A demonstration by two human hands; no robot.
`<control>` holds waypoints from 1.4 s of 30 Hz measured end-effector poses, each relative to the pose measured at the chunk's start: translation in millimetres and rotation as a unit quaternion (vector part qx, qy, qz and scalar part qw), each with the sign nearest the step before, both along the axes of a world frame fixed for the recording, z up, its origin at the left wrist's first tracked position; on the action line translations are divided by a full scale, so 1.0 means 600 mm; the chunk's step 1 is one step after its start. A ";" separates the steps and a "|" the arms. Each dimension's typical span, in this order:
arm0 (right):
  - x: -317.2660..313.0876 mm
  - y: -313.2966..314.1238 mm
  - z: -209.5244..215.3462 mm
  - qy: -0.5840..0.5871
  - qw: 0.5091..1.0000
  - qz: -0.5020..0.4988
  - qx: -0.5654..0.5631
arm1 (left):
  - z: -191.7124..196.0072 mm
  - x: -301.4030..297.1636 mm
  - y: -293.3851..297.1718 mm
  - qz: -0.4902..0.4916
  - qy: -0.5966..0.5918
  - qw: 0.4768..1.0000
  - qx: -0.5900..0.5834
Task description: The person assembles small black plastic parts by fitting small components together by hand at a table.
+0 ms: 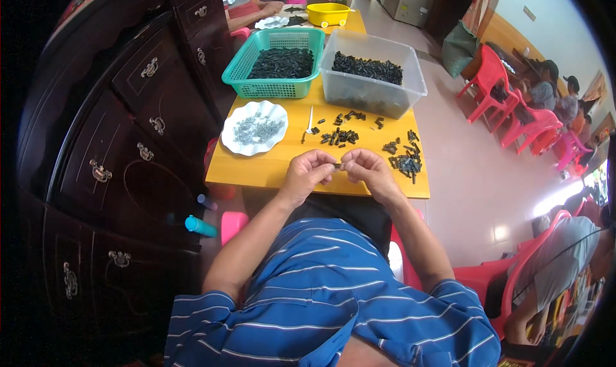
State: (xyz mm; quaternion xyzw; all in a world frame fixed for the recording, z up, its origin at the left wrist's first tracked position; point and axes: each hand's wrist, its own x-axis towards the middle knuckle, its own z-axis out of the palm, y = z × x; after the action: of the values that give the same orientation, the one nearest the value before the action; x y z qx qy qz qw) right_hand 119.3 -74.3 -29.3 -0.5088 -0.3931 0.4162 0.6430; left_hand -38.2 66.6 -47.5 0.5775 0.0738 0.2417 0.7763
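Above the near edge of the yellow table (pixel 256 163), my left hand (pixel 310 173) and my right hand (pixel 370 173) meet fingertip to fingertip. Both pinch one small dark cylindrical piece (pixel 337 166) between them; its details are too small to make out. Just beyond my fingers lies a loose group of short black cylinders (pixel 340 136). A pile of longer black pieces (pixel 407 163) is to the right of my right hand. Left of my hands, a white scalloped plate (pixel 232 142) bears many thin silvery pins. A slim white tool (pixel 310 120) lies beside the plate.
Behind the plate stands a green basket (pixel 269 92) of black pieces, with a clear plastic bin (pixel 375 97) of similar pieces beside it. Farther back are a yellow tub (pixel 327 14) and another person's hands (pixel 273 8). Dark cabinets (pixel 128 142) line the left; red chairs (pixel 491 78) stand right.
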 end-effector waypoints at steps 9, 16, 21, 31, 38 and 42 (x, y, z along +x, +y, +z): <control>0.000 0.000 -0.006 -0.032 0.999 -0.013 0.003 | -0.007 0.001 -0.002 0.026 0.018 0.998 0.047; 0.006 0.001 -0.016 -0.130 0.991 -0.019 0.022 | -0.014 0.005 -0.004 0.048 0.029 0.992 0.110; 0.003 0.000 -0.008 -0.156 0.987 -0.026 -0.014 | -0.016 0.005 0.001 0.032 0.031 0.997 0.062; -0.004 -0.002 -0.013 -0.110 0.994 -0.014 -0.008 | -0.015 0.006 -0.012 0.037 0.038 0.993 0.109; -0.004 0.002 -0.036 -0.121 0.992 -0.018 -0.018 | 0.000 0.001 -0.025 0.109 0.046 0.952 0.283; -0.004 0.001 -0.037 -0.130 0.991 -0.030 -0.016 | 0.027 -0.001 -0.039 0.144 0.053 0.930 0.333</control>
State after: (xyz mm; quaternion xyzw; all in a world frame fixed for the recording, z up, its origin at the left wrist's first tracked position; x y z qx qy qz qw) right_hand 117.1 -73.5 -51.5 -0.5803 -0.4510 0.3332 0.5907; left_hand -39.0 43.5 -31.6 0.7980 0.1124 0.3309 0.4910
